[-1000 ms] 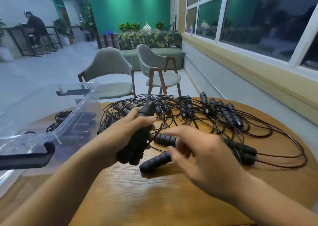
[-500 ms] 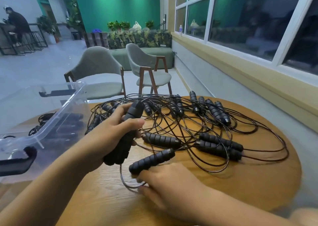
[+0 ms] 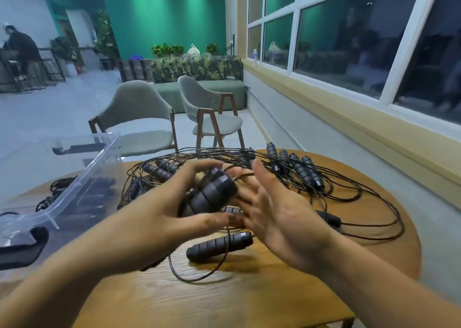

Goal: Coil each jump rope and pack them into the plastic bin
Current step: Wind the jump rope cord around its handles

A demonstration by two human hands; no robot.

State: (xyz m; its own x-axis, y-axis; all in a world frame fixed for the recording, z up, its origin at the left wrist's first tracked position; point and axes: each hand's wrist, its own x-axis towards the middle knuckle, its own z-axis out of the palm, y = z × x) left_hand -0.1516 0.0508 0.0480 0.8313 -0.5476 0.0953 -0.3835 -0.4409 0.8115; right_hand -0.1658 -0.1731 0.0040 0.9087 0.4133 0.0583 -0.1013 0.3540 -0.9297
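Coiling step: the left hand (image 3: 159, 213) grips a rope handle (image 3: 212, 195) above the tabletop's (image 3: 249, 300) middle; the right hand (image 3: 282, 218) is spread and holds nothing. Next it probably must gather the loose cord (image 3: 197, 279). The plastic bin (image 3: 82, 185) stands at the left edge.

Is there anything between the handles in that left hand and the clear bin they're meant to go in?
Nothing solid. The left hand grips the black handles above the table, and the plastic bin sits open just to its left. The only snag may be the cord, which seems to run into the tangled ropes.
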